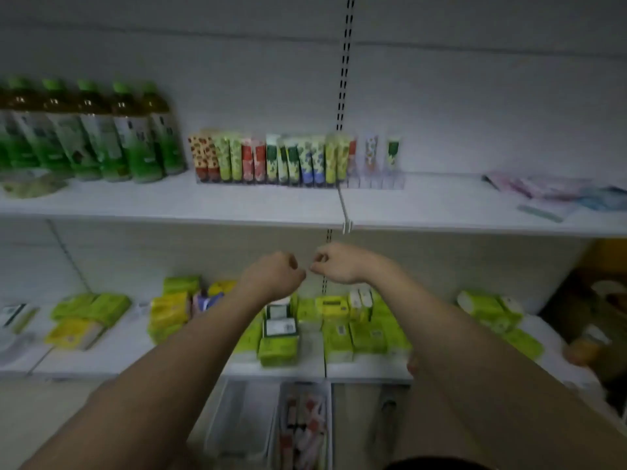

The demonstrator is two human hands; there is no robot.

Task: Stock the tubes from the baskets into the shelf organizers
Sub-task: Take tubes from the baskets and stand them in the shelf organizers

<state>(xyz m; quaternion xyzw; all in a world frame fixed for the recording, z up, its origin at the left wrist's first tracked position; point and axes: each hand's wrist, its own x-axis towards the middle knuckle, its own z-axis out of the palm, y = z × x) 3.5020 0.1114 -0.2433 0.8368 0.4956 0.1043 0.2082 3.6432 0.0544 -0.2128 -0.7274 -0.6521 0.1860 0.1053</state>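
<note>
Hands first: your left hand point(271, 271) and right hand point(334, 262) hang mid-frame, fingers curled, seemingly holding nothing. Colourful printed squeeze tubes point(271, 159) stand upright in the clear plastic organizer point(373, 181) for display; more wait in the white wire basket point(302, 425), bottom centre.

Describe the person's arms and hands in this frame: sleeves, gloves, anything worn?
Both forearms are bare all the way to the bottom edge of the frame, with no sleeve showing. The left hand and right hand have no gloves. No watch, band or ring can be made out, though the picture is dim and blurred. No markings show on either arm.
</note>
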